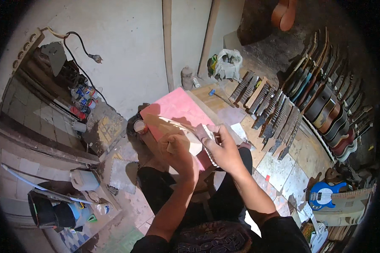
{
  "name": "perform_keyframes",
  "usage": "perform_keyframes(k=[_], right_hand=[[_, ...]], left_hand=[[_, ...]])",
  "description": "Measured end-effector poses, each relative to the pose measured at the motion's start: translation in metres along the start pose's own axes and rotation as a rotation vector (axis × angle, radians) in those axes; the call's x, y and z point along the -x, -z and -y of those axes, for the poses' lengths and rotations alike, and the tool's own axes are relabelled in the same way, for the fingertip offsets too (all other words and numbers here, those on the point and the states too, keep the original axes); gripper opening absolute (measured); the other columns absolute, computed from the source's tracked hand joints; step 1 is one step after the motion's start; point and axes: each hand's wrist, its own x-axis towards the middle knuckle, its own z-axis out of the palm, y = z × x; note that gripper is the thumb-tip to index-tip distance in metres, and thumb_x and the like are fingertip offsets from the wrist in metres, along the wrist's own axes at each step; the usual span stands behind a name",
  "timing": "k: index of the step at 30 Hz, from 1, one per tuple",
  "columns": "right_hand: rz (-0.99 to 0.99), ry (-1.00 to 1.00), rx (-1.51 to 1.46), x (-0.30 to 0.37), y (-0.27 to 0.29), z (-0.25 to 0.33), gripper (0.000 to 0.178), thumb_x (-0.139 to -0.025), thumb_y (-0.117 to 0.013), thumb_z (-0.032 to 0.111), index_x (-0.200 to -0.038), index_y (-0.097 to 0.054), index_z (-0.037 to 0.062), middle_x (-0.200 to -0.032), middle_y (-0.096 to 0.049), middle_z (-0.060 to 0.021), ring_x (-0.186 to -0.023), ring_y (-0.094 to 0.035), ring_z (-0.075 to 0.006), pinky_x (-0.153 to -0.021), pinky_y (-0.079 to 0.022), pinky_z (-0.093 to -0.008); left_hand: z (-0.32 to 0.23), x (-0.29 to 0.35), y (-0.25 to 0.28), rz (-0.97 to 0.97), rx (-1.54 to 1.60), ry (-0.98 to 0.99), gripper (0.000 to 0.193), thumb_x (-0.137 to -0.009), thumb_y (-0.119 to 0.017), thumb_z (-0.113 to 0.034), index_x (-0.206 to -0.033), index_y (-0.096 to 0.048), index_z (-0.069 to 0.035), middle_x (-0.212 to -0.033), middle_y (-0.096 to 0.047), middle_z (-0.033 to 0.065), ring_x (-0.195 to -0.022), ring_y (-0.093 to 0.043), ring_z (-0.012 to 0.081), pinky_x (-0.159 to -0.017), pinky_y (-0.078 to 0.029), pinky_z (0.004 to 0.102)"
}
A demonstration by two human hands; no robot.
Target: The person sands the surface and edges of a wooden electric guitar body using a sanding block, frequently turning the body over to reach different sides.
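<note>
My left hand [178, 154] is closed, its fingers curled at the near edge of a pale wooden piece [191, 143]. The piece lies tilted above a pink board [182, 105] in front of my lap. In my right hand [224, 147], thumb and fingers pinch a small brownish piece with a pale, ridged edge [204, 131], held against or just beside the wood. What it is exactly I cannot make out. Shadow and my fingers hide part of the wooden piece.
A round tin [140, 126] stands left of the board. Several fretted guitar necks [266, 101] lie in a row at the right, beside a rack of guitars [325, 105]. A small blue bass guitar [324, 195] is at the lower right. A hammer [217, 94] and white bag [229, 63] lie ahead.
</note>
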Motion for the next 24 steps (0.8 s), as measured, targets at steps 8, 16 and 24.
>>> perform_keyframes(k=[8, 16, 24], right_hand=[[-0.158, 0.006, 0.095, 0.006, -0.017, -0.052, 0.037, -0.091, -0.073, 0.013, -0.121, -0.058, -0.0018, -0.105, -0.059, -0.0161, -0.094, -0.060, -0.0242, -0.086, -0.049, -0.0375], [-0.298, 0.078, 0.486, -0.002, 0.036, -0.122, 0.032, -0.088, -0.074, 0.013, -0.113, -0.060, -0.0014, -0.094, -0.060, -0.0204, -0.088, -0.061, -0.0354, -0.077, -0.051, -0.0437], [-0.429, 0.253, 0.637, 0.003, 0.030, -0.126, 0.034, -0.086, -0.075, 0.012, -0.114, -0.063, -0.0011, -0.097, -0.062, -0.0193, -0.093, -0.061, -0.0376, -0.081, -0.050, -0.0470]], left_hand=[[-0.027, -0.021, -0.007, -0.051, -0.253, 0.107, 0.028, -0.093, -0.078, -0.016, -0.108, -0.058, -0.003, -0.106, -0.062, 0.0068, -0.092, -0.060, 0.0157, -0.080, -0.053, 0.0320], [-0.025, -0.053, 0.003, -0.169, -0.056, 0.235, 0.033, -0.091, -0.080, -0.016, -0.111, -0.057, -0.004, -0.108, -0.063, 0.0088, -0.094, -0.065, 0.0187, -0.081, -0.058, 0.0340], [-0.030, -0.072, -0.005, -0.223, 0.017, 0.227, 0.029, -0.093, -0.075, -0.017, -0.110, -0.055, -0.003, -0.100, -0.062, 0.0097, -0.088, -0.066, 0.0227, -0.074, -0.059, 0.0373]])
